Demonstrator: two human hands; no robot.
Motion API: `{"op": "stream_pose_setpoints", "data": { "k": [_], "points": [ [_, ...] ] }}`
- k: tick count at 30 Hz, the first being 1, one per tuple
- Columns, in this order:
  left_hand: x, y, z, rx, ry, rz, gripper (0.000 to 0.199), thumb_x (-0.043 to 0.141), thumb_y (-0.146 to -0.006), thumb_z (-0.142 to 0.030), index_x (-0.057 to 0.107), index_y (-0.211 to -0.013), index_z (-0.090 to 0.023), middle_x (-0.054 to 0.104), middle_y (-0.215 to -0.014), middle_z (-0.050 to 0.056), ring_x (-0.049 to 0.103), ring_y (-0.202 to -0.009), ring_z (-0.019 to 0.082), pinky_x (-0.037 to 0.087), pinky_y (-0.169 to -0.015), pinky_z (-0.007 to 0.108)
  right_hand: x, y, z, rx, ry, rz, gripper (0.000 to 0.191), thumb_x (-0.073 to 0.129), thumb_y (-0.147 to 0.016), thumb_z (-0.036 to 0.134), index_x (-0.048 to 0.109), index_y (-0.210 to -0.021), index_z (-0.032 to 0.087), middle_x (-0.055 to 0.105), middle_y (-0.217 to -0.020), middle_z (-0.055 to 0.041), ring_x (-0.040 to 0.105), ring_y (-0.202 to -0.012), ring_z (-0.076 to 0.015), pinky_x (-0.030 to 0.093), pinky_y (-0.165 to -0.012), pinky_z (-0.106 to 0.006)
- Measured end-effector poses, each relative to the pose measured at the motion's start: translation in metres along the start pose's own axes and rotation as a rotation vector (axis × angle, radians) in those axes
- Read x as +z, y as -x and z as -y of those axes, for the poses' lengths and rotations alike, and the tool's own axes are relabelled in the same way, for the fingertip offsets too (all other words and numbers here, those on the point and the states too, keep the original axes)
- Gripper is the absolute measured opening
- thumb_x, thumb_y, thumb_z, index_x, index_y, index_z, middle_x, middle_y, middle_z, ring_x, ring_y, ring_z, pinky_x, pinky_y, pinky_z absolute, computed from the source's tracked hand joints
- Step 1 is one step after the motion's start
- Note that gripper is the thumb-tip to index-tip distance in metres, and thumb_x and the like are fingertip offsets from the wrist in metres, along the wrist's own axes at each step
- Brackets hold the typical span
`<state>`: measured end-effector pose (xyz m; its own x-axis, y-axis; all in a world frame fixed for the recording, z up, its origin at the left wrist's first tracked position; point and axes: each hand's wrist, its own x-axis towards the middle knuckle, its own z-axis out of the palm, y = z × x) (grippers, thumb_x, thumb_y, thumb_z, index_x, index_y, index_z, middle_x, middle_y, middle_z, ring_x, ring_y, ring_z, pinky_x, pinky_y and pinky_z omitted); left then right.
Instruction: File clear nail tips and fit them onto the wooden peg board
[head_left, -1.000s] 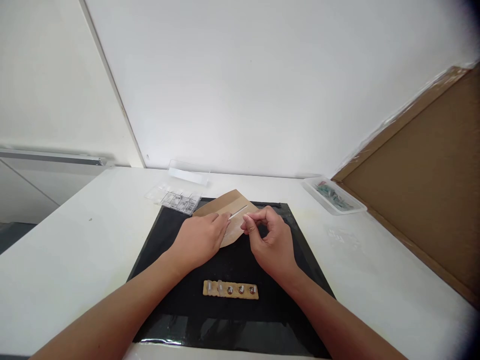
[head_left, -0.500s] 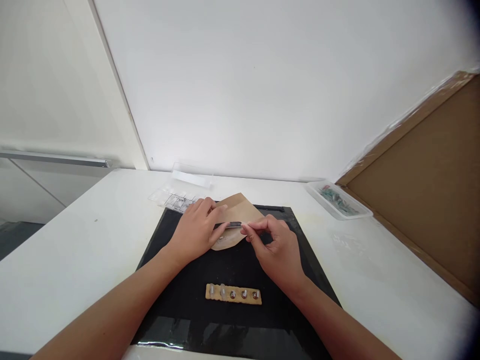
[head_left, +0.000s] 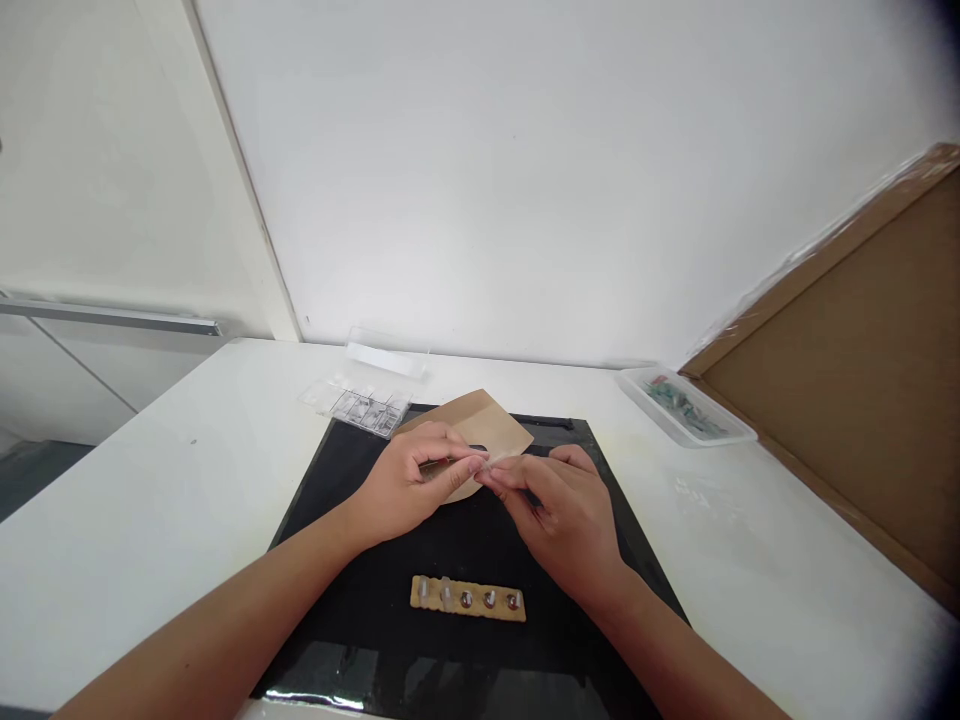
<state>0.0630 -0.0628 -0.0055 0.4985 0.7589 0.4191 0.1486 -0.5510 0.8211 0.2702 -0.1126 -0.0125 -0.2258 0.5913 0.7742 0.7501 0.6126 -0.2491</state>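
My left hand (head_left: 412, 485) is closed, its thumb and forefinger pinched together above a folded brown paper (head_left: 499, 422). Fingertip to fingertip with it, my right hand (head_left: 559, 500) pinches a small clear piece (head_left: 486, 463), too small to name and mostly covered. What the left fingers grip is hidden. Behind them, a dark slim object (head_left: 478, 448) shows in part on the paper. Nearer to me, a tan strip (head_left: 469, 598) lies on the black mat (head_left: 360, 600), with several small round fittings and pale pegs set along it.
At the back left, a clear compartment box (head_left: 367, 410) holds small parts, with a clear lid (head_left: 386, 358) behind it. A white plastic tray (head_left: 686, 405) of greenish items stands at the right, beside a cardboard panel (head_left: 840, 330). White walls close off the back.
My left hand has shifted right and closed into a pinch, meeting the right fingertips. The dark slim object is now mostly covered by the left hand.
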Motion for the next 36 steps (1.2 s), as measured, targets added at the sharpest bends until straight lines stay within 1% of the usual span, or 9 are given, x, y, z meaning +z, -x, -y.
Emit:
{"op": "stream_pose_setpoints", "data": {
  "k": [5, 9, 12, 16, 21, 26, 28, 31, 36],
  "points": [
    [0.0, 0.002, -0.003, 0.038, 0.005, 0.028, 0.021, 0.071, -0.099, -0.035, 0.083, -0.114, -0.026, 0.076, -0.098, 0.006, 0.068, -0.095, 0.019, 0.054, -0.088, 0.036, -0.005, 0.0, -0.001, -0.065, 0.016, 0.066, 0.019, 0.068, -0.102, 0.022, 0.068, -0.082, 0.024, 0.081, -0.079, 0.0049, 0.072, -0.065, -0.0108, 0.035, -0.068, -0.035],
    [0.0, 0.003, -0.003, 0.023, 0.029, 0.055, 0.019, 0.07, -0.099, -0.034, 0.084, -0.11, -0.027, 0.078, -0.099, 0.006, 0.068, -0.095, 0.021, 0.056, -0.088, 0.038, -0.006, 0.001, -0.002, -0.036, 0.038, 0.115, 0.019, 0.069, -0.101, 0.03, 0.067, -0.083, 0.025, 0.081, -0.079, 0.0043, 0.071, -0.064, -0.0127, 0.037, -0.07, -0.036],
    [-0.001, 0.002, -0.003, 0.017, 0.062, 0.049, 0.017, 0.072, -0.098, -0.035, 0.084, -0.106, -0.026, 0.079, -0.094, 0.006, 0.068, -0.091, 0.02, 0.057, -0.083, 0.036, -0.006, 0.002, -0.002, 0.034, 0.031, 0.075, 0.01, 0.072, -0.1, 0.035, 0.067, -0.098, 0.026, 0.082, -0.081, 0.0038, 0.073, -0.065, -0.0151, 0.04, -0.074, -0.036],
    [-0.002, 0.001, -0.004, -0.019, 0.09, 0.093, 0.019, 0.071, -0.098, -0.036, 0.084, -0.103, -0.024, 0.079, -0.09, 0.005, 0.068, -0.086, 0.019, 0.056, -0.079, 0.034, -0.006, 0.001, -0.001, 0.081, -0.017, 0.092, 0.024, 0.074, -0.098, 0.035, 0.065, -0.118, 0.026, 0.082, -0.086, 0.0039, 0.075, -0.071, -0.0158, 0.042, -0.077, -0.036],
    [-0.004, -0.001, -0.002, -0.007, 0.034, 0.121, 0.02, 0.07, -0.099, -0.037, 0.083, -0.094, -0.022, 0.077, -0.085, 0.004, 0.067, -0.083, 0.018, 0.054, -0.077, 0.032, -0.005, 0.001, 0.001, 0.078, -0.069, 0.125, 0.01, 0.077, -0.096, 0.033, 0.071, -0.102, 0.026, 0.079, -0.081, 0.0051, 0.073, -0.068, -0.0132, 0.039, -0.075, -0.035],
    [-0.008, -0.002, 0.004, 0.116, -0.153, 0.064, 0.026, 0.063, -0.103, -0.036, 0.08, -0.088, -0.022, 0.077, -0.084, 0.002, 0.066, -0.086, 0.018, 0.052, -0.085, 0.035, -0.008, -0.001, 0.0, 0.08, -0.115, 0.129, 0.014, 0.076, -0.096, 0.038, 0.072, -0.098, 0.025, 0.076, -0.076, 0.004, 0.069, -0.066, -0.0137, 0.039, -0.074, -0.034],
    [-0.01, -0.003, 0.008, 0.151, -0.259, -0.001, 0.031, 0.057, -0.107, -0.034, 0.077, -0.088, -0.021, 0.077, -0.085, 0.002, 0.065, -0.088, 0.018, 0.052, -0.088, 0.037, -0.013, -0.003, 0.001, 0.085, -0.18, 0.224, 0.019, 0.077, -0.095, 0.043, 0.073, -0.097, 0.025, 0.073, -0.075, 0.0038, 0.067, -0.067, -0.014, 0.041, -0.075, -0.034],
    [-0.012, -0.004, 0.016, 0.247, -0.4, -0.087, 0.032, 0.048, -0.11, -0.028, 0.074, -0.093, -0.018, 0.077, -0.091, 0.004, 0.063, -0.091, 0.019, 0.051, -0.093, 0.04, -0.022, -0.007, 0.005, 0.064, -0.297, 0.454, 0.026, 0.082, -0.088, 0.049, 0.073, -0.09, 0.025, 0.071, -0.077, 0.0036, 0.065, -0.072, -0.0143, 0.043, -0.075, -0.032],
    [-0.012, -0.002, 0.024, 0.335, -0.511, -0.126, 0.035, 0.039, -0.111, -0.019, 0.066, -0.133, -0.016, 0.075, -0.099, 0.008, 0.059, -0.094, 0.022, 0.05, -0.096, 0.045, -0.028, -0.008, 0.016, -0.017, -0.359, 0.676, 0.032, 0.086, -0.083, 0.054, 0.074, -0.086, 0.024, 0.067, -0.076, 0.0045, 0.062, -0.071, -0.0132, 0.042, -0.075, -0.032]
  ]
}}
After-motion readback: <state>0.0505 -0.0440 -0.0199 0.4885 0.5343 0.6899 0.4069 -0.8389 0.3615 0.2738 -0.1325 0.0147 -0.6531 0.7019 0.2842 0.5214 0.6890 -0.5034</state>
